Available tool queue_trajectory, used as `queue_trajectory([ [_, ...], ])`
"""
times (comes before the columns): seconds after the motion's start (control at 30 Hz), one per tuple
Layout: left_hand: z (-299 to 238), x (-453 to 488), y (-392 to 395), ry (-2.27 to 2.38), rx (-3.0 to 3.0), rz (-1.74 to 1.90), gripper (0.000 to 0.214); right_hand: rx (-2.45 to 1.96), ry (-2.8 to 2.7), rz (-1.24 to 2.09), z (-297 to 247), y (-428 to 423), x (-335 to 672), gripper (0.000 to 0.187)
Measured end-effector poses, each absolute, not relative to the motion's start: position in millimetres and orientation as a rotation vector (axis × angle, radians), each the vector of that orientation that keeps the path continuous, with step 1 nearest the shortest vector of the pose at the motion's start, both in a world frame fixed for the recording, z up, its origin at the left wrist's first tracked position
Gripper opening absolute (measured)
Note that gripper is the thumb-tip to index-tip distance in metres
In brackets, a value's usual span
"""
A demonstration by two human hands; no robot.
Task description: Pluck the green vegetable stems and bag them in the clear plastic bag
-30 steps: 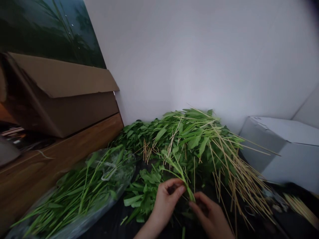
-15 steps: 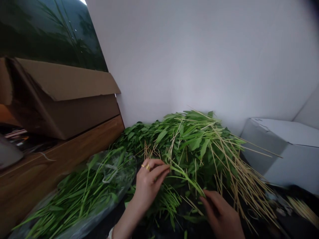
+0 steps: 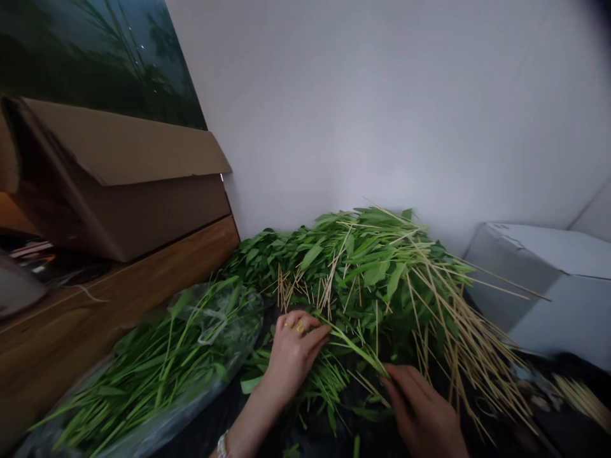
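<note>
A big heap of leafy green stalks (image 3: 363,267) threaded on thin bamboo skewers lies against the white wall. My left hand (image 3: 292,357), with a gold ring, pinches the leafy end of one green stalk (image 3: 356,348) at the front of the heap. My right hand (image 3: 422,410) pinches the same stalk's lower end, near the bottom edge. The stalk runs slantwise between the two hands. Loose green sprigs (image 3: 324,381) lie under my hands on the dark surface.
A clear plastic bag of long green stems (image 3: 153,369) lies at the left front. Behind it runs a wooden ledge (image 3: 119,299) with an open cardboard box (image 3: 128,184). A white box (image 3: 548,280) stands at the right. Loose bamboo skewers (image 3: 580,397) lie at the far right.
My left hand went forward from beside the right hand to the heap's front edge and now grips the stalk's leafy end. The stalk is stretched out between both hands.
</note>
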State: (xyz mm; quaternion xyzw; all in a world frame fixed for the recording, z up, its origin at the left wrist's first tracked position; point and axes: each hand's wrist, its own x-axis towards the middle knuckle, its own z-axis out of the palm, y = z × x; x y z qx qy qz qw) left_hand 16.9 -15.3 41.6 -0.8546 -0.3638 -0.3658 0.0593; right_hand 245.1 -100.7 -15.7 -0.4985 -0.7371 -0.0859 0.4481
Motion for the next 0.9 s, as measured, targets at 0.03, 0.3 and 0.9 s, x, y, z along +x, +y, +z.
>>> queue_trajectory([
  [0.03, 41.4, 17.1, -15.4, -1.107, -2.593, -1.106, 0.015, -1.232, -1.824, -0.209, -15.5, -100.6, 245.1, 0.018],
  [0.3, 39.6, 17.5, -15.2, -1.271, -2.748, -1.264, 0.020, -1.289, -1.776, -0.142, -15.7, -102.2, 247.3, 0.019],
  [0.9, 42.6, 3.7, -9.0, -1.072, -2.750, -1.125, 0.014, -1.282, -1.826, -0.184, -18.5, -100.6, 246.4, 0.019],
])
